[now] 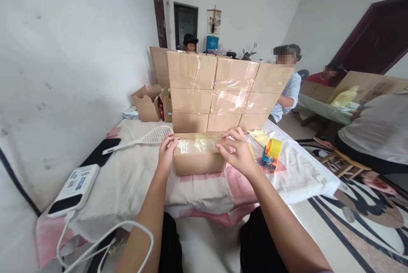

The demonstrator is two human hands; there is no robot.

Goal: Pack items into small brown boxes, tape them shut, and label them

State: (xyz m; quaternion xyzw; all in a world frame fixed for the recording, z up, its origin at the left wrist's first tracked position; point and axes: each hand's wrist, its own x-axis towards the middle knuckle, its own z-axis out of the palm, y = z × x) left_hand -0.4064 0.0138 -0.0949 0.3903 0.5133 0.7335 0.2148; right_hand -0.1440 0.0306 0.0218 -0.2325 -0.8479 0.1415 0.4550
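Observation:
A small closed cardboard box (199,164) sits on the cloth-covered table in front of me. A strip of clear tape (200,145) runs along its top and catches the light. My left hand (167,149) grips the box's left end, with the fingertips at the upper corner. Over the right end is my right hand (236,149), its fingers bent and apart, the thumb at the tape's right end. To the right of that hand stands a tape dispenser (270,156), blue and orange with a yellow roll.
Taped cardboard boxes (191,100) form a wall behind my box. At left lie a white fly swatter (156,135), a black phone-like slab (101,152) and a cabled white power bank (75,190). Yellow printed sheets (259,137) lie at right. Other people sit beyond the table.

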